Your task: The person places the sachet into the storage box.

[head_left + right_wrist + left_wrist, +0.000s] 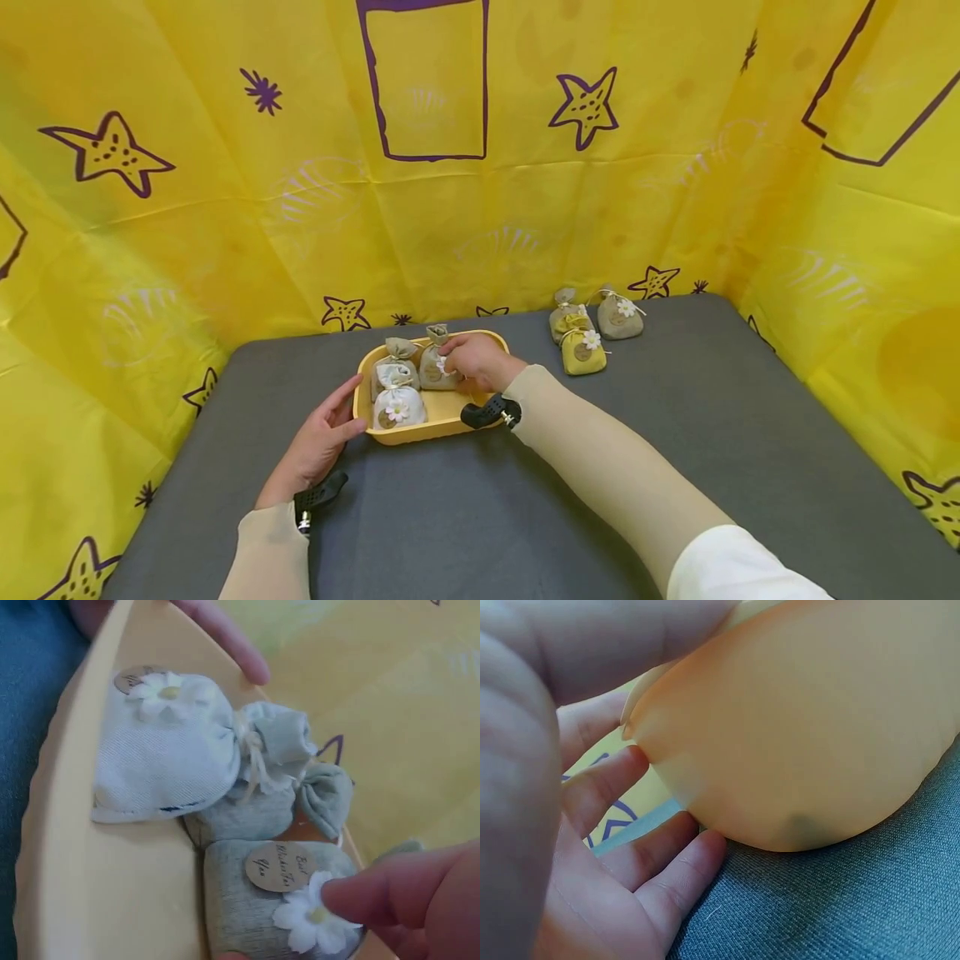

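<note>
A yellow plastic basket [442, 429] stands on the table with three small tied sachets inside. My left hand [318, 433] holds its left end, thumb at the front corner and fingertips [705, 851] on the outer wall. Toward the back of the basket, my right hand [480, 360] pinches a grey-green sachet [240, 900], thumb over its white flower beside a round paper tag. Next to it lies a white sachet [165, 757] with a white flower, partly covering another grey-green sachet [401, 350] behind. The underside of the pinched sachet is hidden.
On the table [480, 517], right of the basket, sit a yellow sachet [583, 354], a greyish sachet [564, 312] partly behind it and a grey-brown sachet [621, 318]. A yellow patterned cloth [450, 233] hangs behind and at both sides.
</note>
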Demonstrator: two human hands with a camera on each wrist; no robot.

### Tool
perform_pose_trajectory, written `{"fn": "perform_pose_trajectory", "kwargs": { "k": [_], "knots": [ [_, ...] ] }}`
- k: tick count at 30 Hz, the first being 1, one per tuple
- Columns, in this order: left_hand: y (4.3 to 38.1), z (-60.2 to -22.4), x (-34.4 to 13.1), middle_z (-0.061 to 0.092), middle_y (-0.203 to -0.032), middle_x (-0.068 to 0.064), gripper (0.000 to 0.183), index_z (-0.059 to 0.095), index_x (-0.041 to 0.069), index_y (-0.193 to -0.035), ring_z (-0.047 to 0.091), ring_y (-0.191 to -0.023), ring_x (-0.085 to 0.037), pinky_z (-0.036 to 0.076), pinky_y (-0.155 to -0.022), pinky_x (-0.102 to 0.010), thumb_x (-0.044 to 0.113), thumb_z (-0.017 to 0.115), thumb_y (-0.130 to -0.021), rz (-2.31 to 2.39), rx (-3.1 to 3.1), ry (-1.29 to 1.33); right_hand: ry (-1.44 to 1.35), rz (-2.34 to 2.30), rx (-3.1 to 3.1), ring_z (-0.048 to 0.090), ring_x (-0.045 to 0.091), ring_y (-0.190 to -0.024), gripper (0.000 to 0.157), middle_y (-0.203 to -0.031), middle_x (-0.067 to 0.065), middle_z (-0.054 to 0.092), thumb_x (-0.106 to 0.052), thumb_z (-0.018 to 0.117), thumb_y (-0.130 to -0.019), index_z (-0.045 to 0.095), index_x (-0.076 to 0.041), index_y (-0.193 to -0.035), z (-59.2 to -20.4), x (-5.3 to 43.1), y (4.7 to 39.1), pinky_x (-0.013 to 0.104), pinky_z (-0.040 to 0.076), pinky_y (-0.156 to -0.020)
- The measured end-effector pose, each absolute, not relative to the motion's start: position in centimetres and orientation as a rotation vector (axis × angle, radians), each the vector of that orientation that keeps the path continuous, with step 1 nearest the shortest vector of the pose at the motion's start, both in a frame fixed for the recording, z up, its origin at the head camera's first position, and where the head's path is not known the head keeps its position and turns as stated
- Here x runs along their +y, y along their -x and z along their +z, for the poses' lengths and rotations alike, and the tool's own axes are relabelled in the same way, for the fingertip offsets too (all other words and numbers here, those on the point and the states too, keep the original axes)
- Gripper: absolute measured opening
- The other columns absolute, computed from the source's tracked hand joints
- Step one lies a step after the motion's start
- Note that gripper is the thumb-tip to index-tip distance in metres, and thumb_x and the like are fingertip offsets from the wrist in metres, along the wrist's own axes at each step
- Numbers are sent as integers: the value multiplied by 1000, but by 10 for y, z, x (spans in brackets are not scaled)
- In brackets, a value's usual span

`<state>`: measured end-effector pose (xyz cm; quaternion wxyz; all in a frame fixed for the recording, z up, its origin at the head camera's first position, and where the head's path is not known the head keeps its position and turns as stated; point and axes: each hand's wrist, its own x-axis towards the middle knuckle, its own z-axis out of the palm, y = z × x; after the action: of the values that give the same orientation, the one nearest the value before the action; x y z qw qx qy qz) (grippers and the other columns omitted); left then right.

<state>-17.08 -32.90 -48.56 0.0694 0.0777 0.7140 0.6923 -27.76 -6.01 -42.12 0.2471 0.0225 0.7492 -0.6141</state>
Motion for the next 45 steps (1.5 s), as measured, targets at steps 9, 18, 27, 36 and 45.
{"fn": "perform_pose_trajectory", "kwargs": {
  "k": [9, 18, 27, 36, 45],
  "knots": [
    [170, -489, -327, 8, -166, -10, 75, 20, 9, -160, 7, -150, -28, 35, -104, -20, 2, 61, -98, 2082, 2144, -214, 30, -1708, 2016, 54, 28, -116, 28, -131, 10, 57, 8, 60, -87, 72, -4, -109, -427, -61, 276, 46, 50, -97],
    [170, -487, -324, 7, -166, -10, 74, 19, 8, -160, 6, -150, -28, 32, -106, -25, 1, 60, -99, 2082, 2133, -237, 9, -1744, 1998, 49, 32, -125, 26, -133, 5, 58, -2, 62, -89, 73, -7, -113, -420, -47, 267, 57, 45, -99],
    [170, -486, -326, 7, -165, -11, 75, 19, 9, -160, 7, -150, -30, 36, -103, -19, 2, 61, -98, 2079, 2140, -231, 271, -2081, 2042, 55, 26, -122, 29, -131, 5, 59, -5, 62, -92, 70, -6, -120, -408, -7, 239, 48, 51, -95],
    [166, -483, -335, 4, -166, -13, 73, 17, 6, -159, 4, -150, -31, 36, -103, -20, -3, 57, -99, 2096, 2138, -253, 333, -2404, 1736, 49, 36, -129, 45, -140, 16, 51, 2, 56, -93, 55, -2, -138, -417, 29, 219, 47, 50, -96],
    [172, -485, -328, 6, -166, -13, 74, 18, 7, -159, 6, -150, -30, 36, -103, -20, -2, 58, -99, 2096, 2135, -235, 308, -2378, 1734, 41, 45, -133, 58, -144, 22, 42, 1, 53, -95, 39, -6, -150, -440, 83, 195, 55, 48, -97]
  ]
}}
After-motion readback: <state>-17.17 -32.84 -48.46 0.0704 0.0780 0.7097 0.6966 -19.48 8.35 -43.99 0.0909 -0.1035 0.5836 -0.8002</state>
